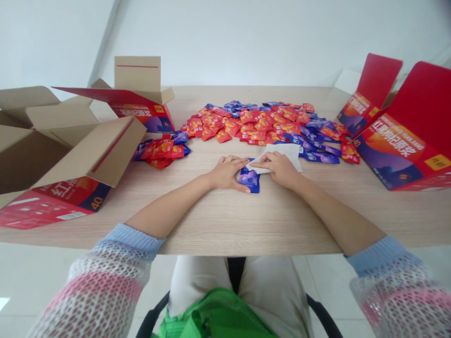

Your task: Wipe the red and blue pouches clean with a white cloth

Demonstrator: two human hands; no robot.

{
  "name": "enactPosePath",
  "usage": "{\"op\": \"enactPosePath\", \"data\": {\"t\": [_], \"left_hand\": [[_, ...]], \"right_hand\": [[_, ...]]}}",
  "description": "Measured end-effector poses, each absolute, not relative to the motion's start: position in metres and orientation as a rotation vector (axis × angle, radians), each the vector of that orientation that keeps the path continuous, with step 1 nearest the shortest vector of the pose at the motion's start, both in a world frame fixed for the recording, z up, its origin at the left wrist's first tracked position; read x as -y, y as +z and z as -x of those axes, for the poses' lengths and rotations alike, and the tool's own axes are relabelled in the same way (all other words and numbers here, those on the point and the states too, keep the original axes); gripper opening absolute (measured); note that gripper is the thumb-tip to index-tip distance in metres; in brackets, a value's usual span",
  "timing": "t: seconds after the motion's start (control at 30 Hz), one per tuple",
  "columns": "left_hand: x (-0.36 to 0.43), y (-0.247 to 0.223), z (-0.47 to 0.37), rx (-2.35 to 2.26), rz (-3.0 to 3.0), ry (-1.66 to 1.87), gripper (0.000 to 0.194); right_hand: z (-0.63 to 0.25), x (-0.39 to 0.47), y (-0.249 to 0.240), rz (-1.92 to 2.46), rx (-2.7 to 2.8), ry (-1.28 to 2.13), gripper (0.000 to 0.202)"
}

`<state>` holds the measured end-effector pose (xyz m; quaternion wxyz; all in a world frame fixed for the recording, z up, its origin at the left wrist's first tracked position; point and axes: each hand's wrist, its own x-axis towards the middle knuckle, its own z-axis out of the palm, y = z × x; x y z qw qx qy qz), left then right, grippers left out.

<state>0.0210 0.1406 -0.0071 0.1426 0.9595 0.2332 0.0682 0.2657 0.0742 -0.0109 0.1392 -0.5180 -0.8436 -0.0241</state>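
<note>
A purple sachet (249, 180) lies flat on the table in front of me. My left hand (228, 173) holds it down from the left, thumb on its lower edge and fingers at its upper edge. A white tissue (289, 154) is in my right hand (280, 170), whose fingers are closed and press it onto the sachet's top. The tissue covers that upper part of the sachet and spreads out behind the hand.
Beyond my hands lies a wide pile of red and purple sachets (253, 124), with a smaller heap (162, 149) at left. Open red cartons stand on both sides: a near-left carton (70, 197), a far-left carton (141, 112), a near-right carton (401, 141) and a far-right carton (361, 110).
</note>
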Motion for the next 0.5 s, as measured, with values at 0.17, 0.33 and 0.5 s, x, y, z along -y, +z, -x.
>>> {"op": "enactPosePath", "data": {"t": [0.17, 0.33, 0.5], "left_hand": [[-0.138, -0.007, -0.022, -0.709, -2.756, 0.217, 0.104], [-0.139, -0.008, -0.022, -0.695, -2.749, 0.256, 0.112], [-0.148, -0.007, -0.021, -0.62, -2.738, 0.18, 0.12]], "right_hand": [[-0.251, -0.062, -0.004, 1.276, 2.521, 0.03, 0.067], [-0.239, -0.056, 0.0, 1.086, 2.6, 0.128, 0.059], [-0.242, -0.064, -0.006, 1.106, 2.542, 0.056, 0.06]]}}
